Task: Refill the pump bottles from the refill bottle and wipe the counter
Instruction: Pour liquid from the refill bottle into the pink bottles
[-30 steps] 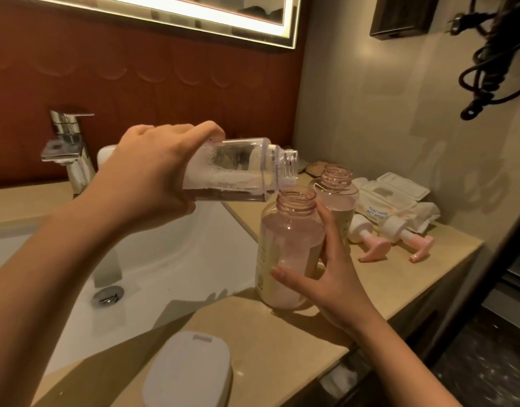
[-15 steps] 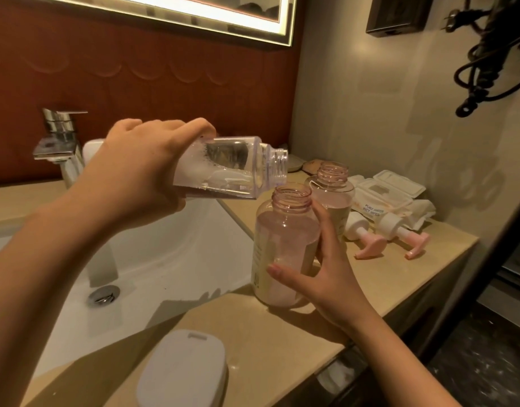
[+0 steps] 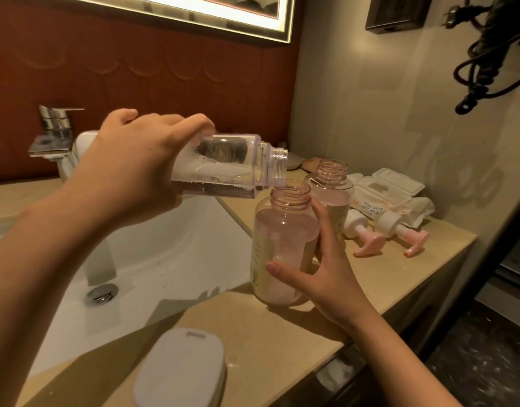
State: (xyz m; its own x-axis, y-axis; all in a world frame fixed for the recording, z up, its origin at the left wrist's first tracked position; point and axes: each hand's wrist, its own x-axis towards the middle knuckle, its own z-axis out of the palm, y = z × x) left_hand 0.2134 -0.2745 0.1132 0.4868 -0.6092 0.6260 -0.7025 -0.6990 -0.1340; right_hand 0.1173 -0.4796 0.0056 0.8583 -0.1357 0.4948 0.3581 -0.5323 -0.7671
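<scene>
Beige stone counter (image 3: 385, 277) beside a white sink basin (image 3: 170, 248), with a chrome faucet (image 3: 56, 136) at the back and a drain stopper (image 3: 101, 293) in the bowl. A white rounded lidded case (image 3: 179, 368) lies on the near counter edge, apart from the work. Toward the wall lies an open wet wipes pack (image 3: 379, 198). Just in front of it two pink-nozzled pump heads (image 3: 367, 236) (image 3: 405, 233) lie on their sides, off their bottles. A black coiled cord (image 3: 485, 54) hangs on the wall above, and a lit mirror (image 3: 194, 13) runs along the top. The far pump bottle (image 3: 330, 186) stands upright and uncapped, directly behind the near pump bottle (image 3: 285, 251) and partly hidden by it and the right hand. The near pump bottle stands upright on the counter at the basin's corner, uncapped and filled with pale pink liquid to its shoulder. The clear refill bottle (image 3: 229, 171) is held above the basin, tipped almost level, its open threaded mouth at the rim of the near pump bottle; whether the two touch cannot be told. The left hand (image 3: 129, 171) has its fingers curled over the refill bottle's base end, covering that end from view. The right hand (image 3: 326, 274) holds the near pump bottle, thumb across the lower front and fingers up the right side.
</scene>
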